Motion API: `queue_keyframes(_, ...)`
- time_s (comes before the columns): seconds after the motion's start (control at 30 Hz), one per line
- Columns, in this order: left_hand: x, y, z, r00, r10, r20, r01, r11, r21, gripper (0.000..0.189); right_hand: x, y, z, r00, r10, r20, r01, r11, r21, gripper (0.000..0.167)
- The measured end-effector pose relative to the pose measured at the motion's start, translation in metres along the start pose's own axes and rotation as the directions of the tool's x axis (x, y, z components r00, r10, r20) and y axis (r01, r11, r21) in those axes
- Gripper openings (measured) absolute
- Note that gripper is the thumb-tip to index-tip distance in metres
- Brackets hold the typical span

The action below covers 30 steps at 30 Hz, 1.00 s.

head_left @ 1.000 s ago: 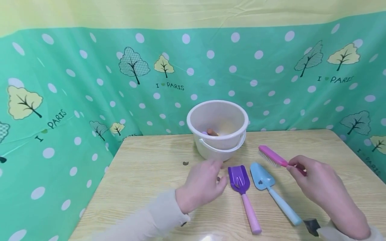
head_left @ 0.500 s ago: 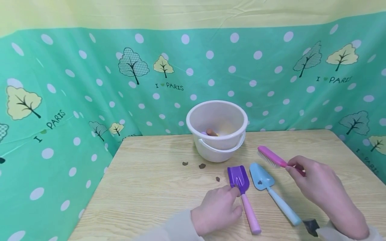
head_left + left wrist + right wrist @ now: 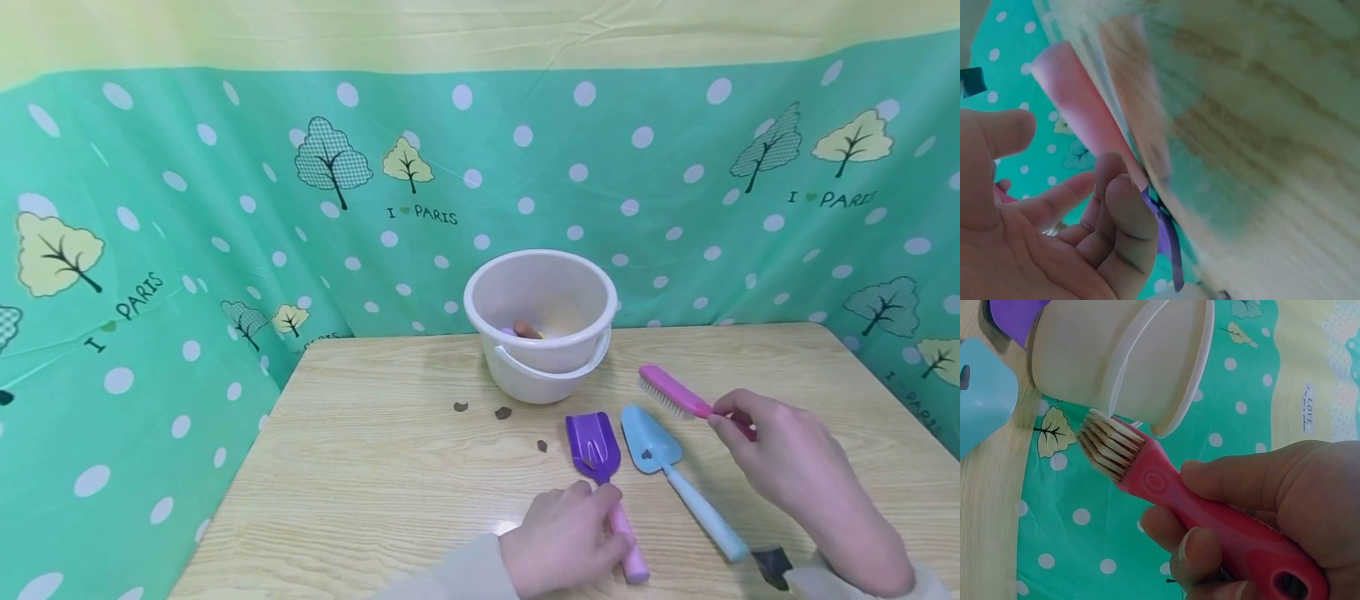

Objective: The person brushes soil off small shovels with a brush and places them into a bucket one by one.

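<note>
The right grip [image 3: 1310, 494] holds a pink brush [image 3: 1207, 524], a white bucket [image 3: 1079, 356] beyond it

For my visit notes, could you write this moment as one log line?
left hand: at pink handle of purple shovel; right hand: holding pink brush; blue trowel: on wood-grain table; white bucket: upright behind shovel

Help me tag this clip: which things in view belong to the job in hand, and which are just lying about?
Likely in the job:
brush, held in the right hand
shovel, left hand at its handle
brown bits on the table

Likely just lying about:
trowel, in neither hand, though a brown bit lies on it
bucket, in neither hand
</note>
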State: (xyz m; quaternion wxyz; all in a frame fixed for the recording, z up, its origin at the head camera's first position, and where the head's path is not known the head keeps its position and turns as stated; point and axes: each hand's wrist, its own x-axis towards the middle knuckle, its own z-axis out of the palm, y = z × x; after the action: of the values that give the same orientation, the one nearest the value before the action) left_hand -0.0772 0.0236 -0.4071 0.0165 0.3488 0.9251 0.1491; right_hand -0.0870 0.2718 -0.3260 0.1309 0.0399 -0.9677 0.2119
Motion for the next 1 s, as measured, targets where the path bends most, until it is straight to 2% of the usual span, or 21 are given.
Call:
queue_keyframes(0.17, 0.004, 0.003, 0.005, 0.999, -0.027, 0.017, 0.028, 0.999, -0.038, 0.017, 0.000, -0.001, 0.001, 1.000, -0.004, 0.003, 0.004, 1.000, 0.003, 0.012)
queue_keyframes(0.57, 0.016, 0.006, 0.009, 0.995, -0.081, 0.050, 0.086, 0.990, -0.112, 0.024, 0.000, -0.002, 0.003, 0.999, -0.026, -0.027, 0.026, 1.000, -0.003, 0.010)
queue_keyframes(0.83, 0.021, 0.011, 0.011, 0.986, -0.154, 0.070, 0.161, 0.983, -0.094, 0.029, 0.000, -0.005, 0.004, 1.000, -0.011, 0.005, 0.011, 1.000, 0.001, 0.011)
queue_keyframes(1.0, 0.021, 0.012, 0.011, 0.981, -0.177, 0.081, 0.184, 0.979, -0.083, 0.028, -0.001, -0.005, 0.005, 1.000, -0.013, -0.001, 0.013, 1.000, -0.005, 0.011)
